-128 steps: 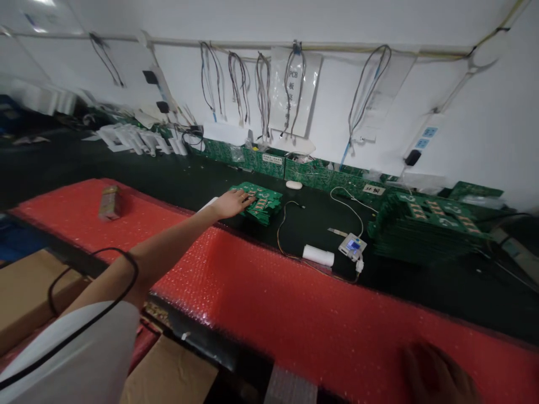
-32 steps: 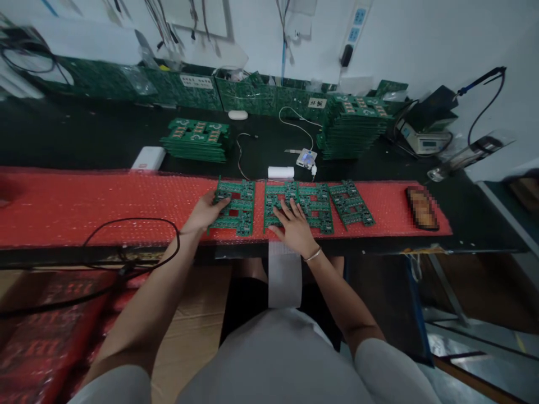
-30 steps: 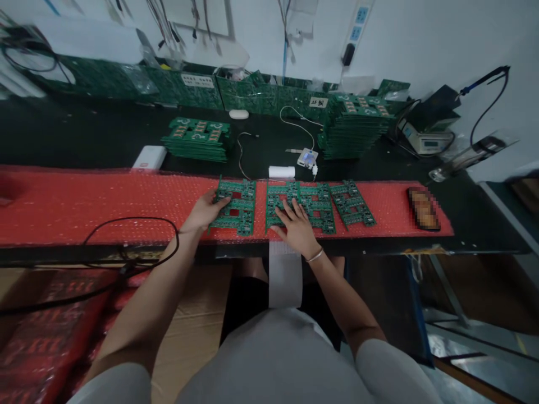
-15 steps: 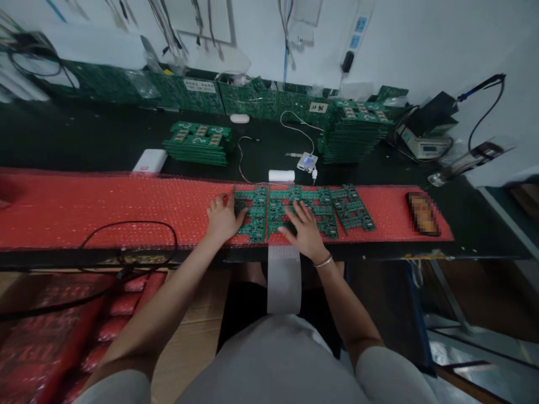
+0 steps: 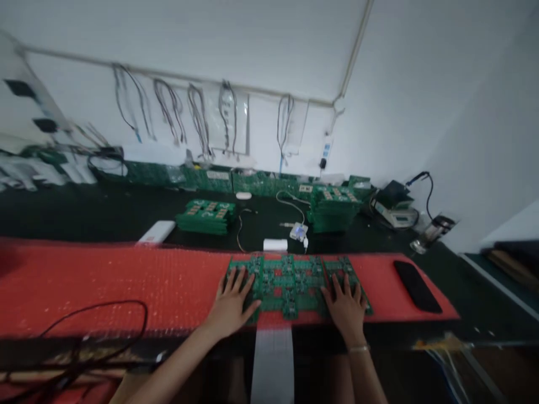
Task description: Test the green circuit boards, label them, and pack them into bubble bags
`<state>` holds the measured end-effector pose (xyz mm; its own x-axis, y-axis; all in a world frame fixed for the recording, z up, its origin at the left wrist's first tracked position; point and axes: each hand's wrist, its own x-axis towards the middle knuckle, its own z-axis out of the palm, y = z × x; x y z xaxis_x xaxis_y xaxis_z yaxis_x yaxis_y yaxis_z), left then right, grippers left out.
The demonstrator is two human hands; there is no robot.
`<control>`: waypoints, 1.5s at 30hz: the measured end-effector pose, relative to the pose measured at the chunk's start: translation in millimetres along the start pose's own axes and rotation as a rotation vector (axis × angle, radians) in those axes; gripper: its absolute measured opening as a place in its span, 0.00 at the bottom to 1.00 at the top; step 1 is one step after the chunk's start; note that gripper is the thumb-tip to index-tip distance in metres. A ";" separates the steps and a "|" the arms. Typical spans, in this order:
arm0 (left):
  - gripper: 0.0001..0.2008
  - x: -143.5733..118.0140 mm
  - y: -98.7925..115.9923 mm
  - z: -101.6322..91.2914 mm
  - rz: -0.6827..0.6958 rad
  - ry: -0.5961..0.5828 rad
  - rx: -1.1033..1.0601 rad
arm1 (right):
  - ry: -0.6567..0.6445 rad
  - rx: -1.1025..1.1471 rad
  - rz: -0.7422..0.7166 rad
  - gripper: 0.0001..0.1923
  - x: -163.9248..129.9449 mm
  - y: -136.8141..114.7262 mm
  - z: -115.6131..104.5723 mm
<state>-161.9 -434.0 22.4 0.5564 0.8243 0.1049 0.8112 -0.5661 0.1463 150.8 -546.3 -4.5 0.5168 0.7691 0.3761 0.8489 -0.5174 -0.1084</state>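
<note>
Both hands lie flat, fingers spread wide — left hand (image 5: 232,303) and right hand (image 5: 346,301) pressing the row of green circuit boards (image 5: 290,278) (edge to edge) on red bubble wrap (image 5: 126,278).

Both forearms are bare, with no sleeves showing in this view. The left hand (image 5: 231,306) wears nothing on its fingers or wrist (as far as the soft focus lets one tell). Below the right hand (image 5: 346,307), a thin pale bangle (image 5: 359,349) circles the wrist.
</note>
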 end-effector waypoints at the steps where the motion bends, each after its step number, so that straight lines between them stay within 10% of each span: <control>1: 0.37 2.2 -3.7 1.0 0.013 0.017 -0.012 | -0.009 0.027 -0.014 0.36 1.2 0.4 3.1; 10: 0.30 86.5 -101.5 -59.5 -0.306 0.387 0.063 | 0.129 0.274 -0.006 0.43 1.4 24.9 3.7; 21: 0.27 144.9 -197.0 -77.3 -0.277 0.235 0.141 | 0.252 0.360 -0.043 0.37 -8.7 57.7 22.4; 30: 0.18 137.2 -189.1 -102.9 -0.176 0.341 0.059 | 0.288 0.370 -0.126 0.42 -0.8 27.2 -10.0; 37: 0.14 69.8 -152.2 -138.0 -0.370 0.907 -0.290 | 0.283 0.486 -0.266 0.26 -6.8 3.5 -26.8; 45: 0.16 -3.8 -112.0 -61.3 -0.709 0.278 -0.907 | -0.126 0.573 -0.714 0.24 -34.6 -122.3 -35.6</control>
<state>-265.9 -374.0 65.9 -0.1156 0.9895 -0.0871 0.4366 0.1294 0.8903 25.1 -523.0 28.5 -0.1707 0.8868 0.4295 0.8787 0.3343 -0.3409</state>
